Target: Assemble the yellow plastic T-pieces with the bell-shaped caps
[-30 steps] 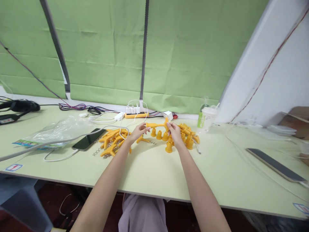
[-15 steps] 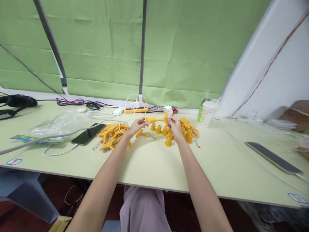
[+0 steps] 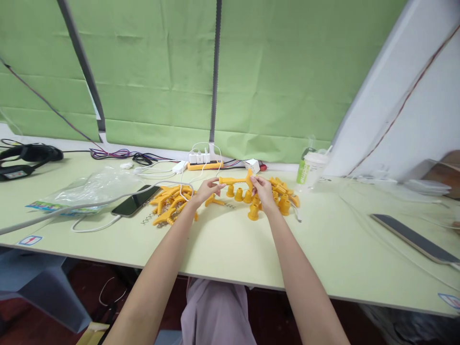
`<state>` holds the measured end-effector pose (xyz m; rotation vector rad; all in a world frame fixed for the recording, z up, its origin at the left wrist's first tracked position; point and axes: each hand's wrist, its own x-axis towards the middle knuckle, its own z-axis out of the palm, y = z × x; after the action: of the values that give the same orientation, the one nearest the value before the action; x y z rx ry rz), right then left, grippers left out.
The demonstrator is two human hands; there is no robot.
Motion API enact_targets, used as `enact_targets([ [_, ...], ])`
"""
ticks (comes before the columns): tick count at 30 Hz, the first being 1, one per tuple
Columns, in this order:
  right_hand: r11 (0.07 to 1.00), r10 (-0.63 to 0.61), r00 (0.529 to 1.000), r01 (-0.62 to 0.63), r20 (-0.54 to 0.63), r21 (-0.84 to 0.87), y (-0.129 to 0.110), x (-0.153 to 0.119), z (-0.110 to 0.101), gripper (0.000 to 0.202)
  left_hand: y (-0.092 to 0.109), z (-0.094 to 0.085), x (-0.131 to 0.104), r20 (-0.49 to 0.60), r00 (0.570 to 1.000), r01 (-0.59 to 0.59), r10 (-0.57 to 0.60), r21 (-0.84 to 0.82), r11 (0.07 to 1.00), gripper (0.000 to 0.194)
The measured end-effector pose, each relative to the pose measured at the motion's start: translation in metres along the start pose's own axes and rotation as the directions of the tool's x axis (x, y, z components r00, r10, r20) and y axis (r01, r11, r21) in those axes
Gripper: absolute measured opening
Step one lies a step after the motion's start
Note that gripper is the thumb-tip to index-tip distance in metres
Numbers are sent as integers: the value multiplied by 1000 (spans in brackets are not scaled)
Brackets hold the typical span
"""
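Observation:
Both hands hold one yellow plastic corkscrew point(image 3: 235, 180) level above the table. My left hand point(image 3: 207, 189) pinches its sleeve end, and my right hand point(image 3: 263, 189) grips the T-shaped handle end. The metal spiral is hidden from sight. Below, another corkscrew piece point(image 3: 215, 201) lies with its spiral bare on the tabletop. To the left of my left hand is a heap of yellow handles with metal spirals point(image 3: 168, 203). Several yellow bell-shaped caps point(image 3: 253, 212) stand under and around my right hand, with a pile of yellow pieces point(image 3: 283, 187) behind them.
A dark phone point(image 3: 135, 200) on a white cable and a clear plastic bag point(image 3: 97, 187) lie at the left. Behind are a power strip point(image 3: 204, 165) and cables. A white cup point(image 3: 313, 168) stands right of the pile; another phone point(image 3: 415, 238) lies far right.
The view has shifted slightly, so everything sits a little further right and lower. Both hands keep hold of the same corkscrew in nearly the same pose.

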<state>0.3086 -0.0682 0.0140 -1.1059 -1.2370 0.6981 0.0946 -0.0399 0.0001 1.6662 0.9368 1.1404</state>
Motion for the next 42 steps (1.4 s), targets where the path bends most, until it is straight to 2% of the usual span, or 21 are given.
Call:
enact_targets([
  [6, 1000, 14, 1000, -13, -5, 9, 0, 0, -1, 40, 1, -1, -1, 36, 999, -7, 6, 19, 1000, 61],
  [16, 1000, 8, 1000, -8, -1, 10, 0, 0, -2, 38, 3, 1, -2, 21, 999, 31, -31, 2, 1000, 61],
  [26, 1000, 2, 1000, -2, 9, 6, 6, 2, -2, 40, -3, 1, 0, 74, 997, -11, 11, 3, 1000, 55],
  [34, 999, -37, 998, 37, 45, 9, 6, 0, 1, 42, -1, -4, 2, 22, 1000, -8, 10, -53, 999, 51],
  [39, 1000, -25, 999, 24, 48, 16, 2, -2, 1, 41, 1, -6, 1, 12, 1000, 27, -26, -42, 999, 59],
  [42, 999, -25, 998, 24, 50, 33, 1, -2, 2, 39, 2, -7, 0, 8, 1000, 7, -7, -38, 999, 60],
])
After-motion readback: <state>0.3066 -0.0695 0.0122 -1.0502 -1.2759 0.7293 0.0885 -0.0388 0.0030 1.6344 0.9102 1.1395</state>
